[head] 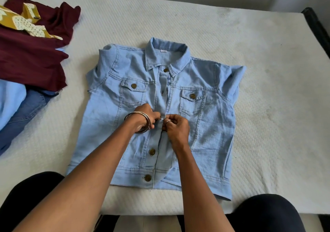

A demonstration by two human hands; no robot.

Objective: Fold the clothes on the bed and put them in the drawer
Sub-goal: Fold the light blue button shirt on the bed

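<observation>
White mattress (232, 40): both hands, left (145, 118) and right (175, 129), pinch the denim jacket (210, 124) placket.

Black bed frame (317, 26), far right.

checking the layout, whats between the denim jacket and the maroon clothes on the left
Only bare white mattress lies between the denim jacket and the maroon clothes, as the head view shows.
</observation>
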